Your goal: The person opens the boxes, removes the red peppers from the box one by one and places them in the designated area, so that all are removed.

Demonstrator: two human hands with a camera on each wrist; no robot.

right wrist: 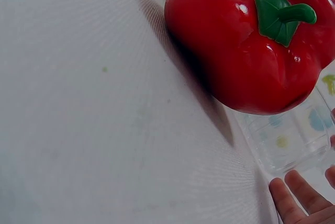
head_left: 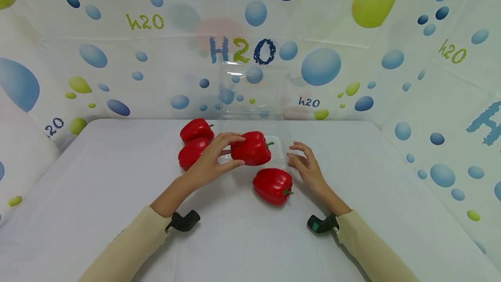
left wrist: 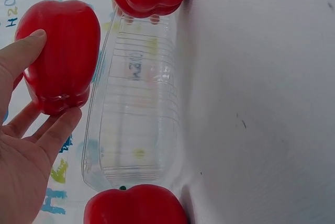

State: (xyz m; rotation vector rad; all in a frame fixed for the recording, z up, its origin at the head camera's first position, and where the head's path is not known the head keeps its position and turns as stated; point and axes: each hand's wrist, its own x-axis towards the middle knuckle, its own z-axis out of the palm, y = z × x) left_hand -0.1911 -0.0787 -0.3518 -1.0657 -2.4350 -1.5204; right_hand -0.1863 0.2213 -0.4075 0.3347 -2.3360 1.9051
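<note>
My left hand (head_left: 211,162) grips a red bell pepper (head_left: 252,149) with a green stem, thumb on one side and fingers on the other. The left wrist view shows this pepper (left wrist: 63,51) raised above a clear plastic container (left wrist: 137,103). At the container's right side is my right hand (head_left: 307,166), fingers loosely bent and holding nothing. Between me and the container lies another red pepper (head_left: 272,186), whose green stem (right wrist: 285,17) shows large in the right wrist view.
Two more red peppers, a rear one (head_left: 197,130) and a nearer one (head_left: 192,153), lie left of the container, the nearer partly behind my left hand. The container's transparent lid (head_left: 252,90) stands upright at the back. A white cloth (head_left: 98,177) covers the table.
</note>
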